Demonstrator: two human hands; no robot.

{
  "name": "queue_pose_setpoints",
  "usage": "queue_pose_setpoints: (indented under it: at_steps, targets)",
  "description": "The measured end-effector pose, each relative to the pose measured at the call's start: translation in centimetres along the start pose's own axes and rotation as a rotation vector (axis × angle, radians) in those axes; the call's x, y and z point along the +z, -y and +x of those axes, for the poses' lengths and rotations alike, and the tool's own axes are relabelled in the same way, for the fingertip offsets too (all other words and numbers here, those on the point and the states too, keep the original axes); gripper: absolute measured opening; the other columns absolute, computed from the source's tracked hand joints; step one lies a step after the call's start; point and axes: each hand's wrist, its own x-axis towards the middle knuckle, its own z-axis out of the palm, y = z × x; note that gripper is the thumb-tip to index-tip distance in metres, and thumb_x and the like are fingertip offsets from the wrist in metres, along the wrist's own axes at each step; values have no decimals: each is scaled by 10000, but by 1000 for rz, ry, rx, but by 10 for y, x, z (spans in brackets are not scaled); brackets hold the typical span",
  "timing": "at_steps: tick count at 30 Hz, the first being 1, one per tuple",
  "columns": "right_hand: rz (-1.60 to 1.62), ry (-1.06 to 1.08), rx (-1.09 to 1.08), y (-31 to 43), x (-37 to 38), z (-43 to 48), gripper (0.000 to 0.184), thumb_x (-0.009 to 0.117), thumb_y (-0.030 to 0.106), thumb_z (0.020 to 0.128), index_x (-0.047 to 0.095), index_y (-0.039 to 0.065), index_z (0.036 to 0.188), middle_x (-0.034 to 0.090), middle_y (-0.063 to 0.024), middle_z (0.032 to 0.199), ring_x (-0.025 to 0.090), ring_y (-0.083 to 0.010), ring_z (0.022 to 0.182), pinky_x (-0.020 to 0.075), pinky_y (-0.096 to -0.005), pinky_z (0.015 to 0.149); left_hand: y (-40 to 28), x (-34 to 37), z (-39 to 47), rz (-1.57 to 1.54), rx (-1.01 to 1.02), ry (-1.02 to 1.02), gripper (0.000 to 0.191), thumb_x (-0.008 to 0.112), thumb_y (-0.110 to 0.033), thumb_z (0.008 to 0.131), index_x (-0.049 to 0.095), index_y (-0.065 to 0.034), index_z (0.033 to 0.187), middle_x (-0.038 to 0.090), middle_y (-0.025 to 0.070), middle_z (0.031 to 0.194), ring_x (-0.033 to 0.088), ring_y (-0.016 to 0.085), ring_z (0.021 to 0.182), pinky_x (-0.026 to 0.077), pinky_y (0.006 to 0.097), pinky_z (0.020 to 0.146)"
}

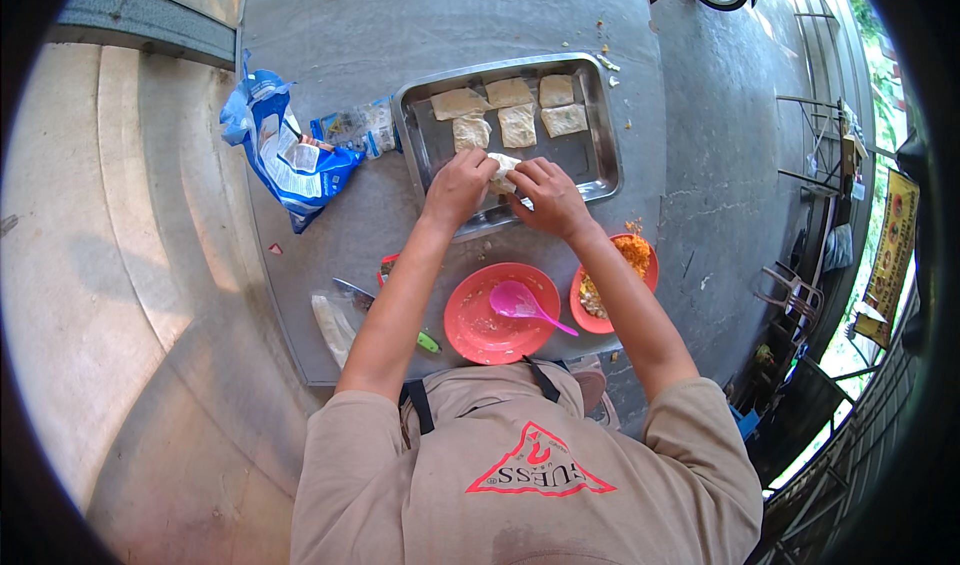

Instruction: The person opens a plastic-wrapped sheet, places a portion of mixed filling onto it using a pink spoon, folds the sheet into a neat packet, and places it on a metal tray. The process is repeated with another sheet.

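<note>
Over the near part of a rectangular metal tray [609, 126], my left hand [459, 185] and my right hand [547, 194] pinch a folded pale wrapper [503, 173] between them, one at each side. Several flat, folded wrapper parcels [517, 125] lie in two rows in the tray beyond my fingers. Closer to me stands a red plastic plate [465, 317] with a pink plastic spoon [517, 301] on it. Partly behind my right forearm is a second red plate [580, 311] holding orange shredded food [634, 254] and a paler chopped food.
A blue and white plastic bag [300, 156] and a clear printed packet [364, 128] lie left of the tray. Near my left forearm are a knife blade [352, 289], a green handle [428, 342] and a white wrapper stack in plastic [332, 329]. Food scraps dot the table [337, 32].
</note>
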Motion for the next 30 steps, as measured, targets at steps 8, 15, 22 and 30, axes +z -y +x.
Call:
queue_pose_setpoints:
  at_steps: [8,15,22,30]
  targets:
    - [-70,-16,0,4,13,0,360,682,154,827,613,62,1168,622,-75,1018,601,-255,962,495,-380,846,3,-6,-1,-40,27,67,158,700,-72,761,670,-47,915,605,100,902,607,286,920,519,394,811]
    - [-167,59,-22,1,12,-2,353,649,111,781,640,73,1132,611,-77,1083,588,-253,1032,488,-383,893,6,-15,-8,-13,20,139,197,731,-111,784,694,-43,966,626,97,994,599,289,971,507,377,855]
    - [-141,88,-38,8,18,3,379,629,99,811,626,30,1184,582,-135,1315,525,-263,1268,432,-401,1036,4,-8,-11,-29,-17,118,195,721,-89,785,687,-31,967,607,103,1036,591,289,985,503,377,865]
    - [-202,139,8,15,26,-1,405,545,129,888,556,-15,1267,529,-192,1385,489,-294,1315,363,-435,1112,6,-7,-15,24,45,130,239,698,-64,789,669,-40,1025,603,109,1066,592,289,1018,502,377,887]
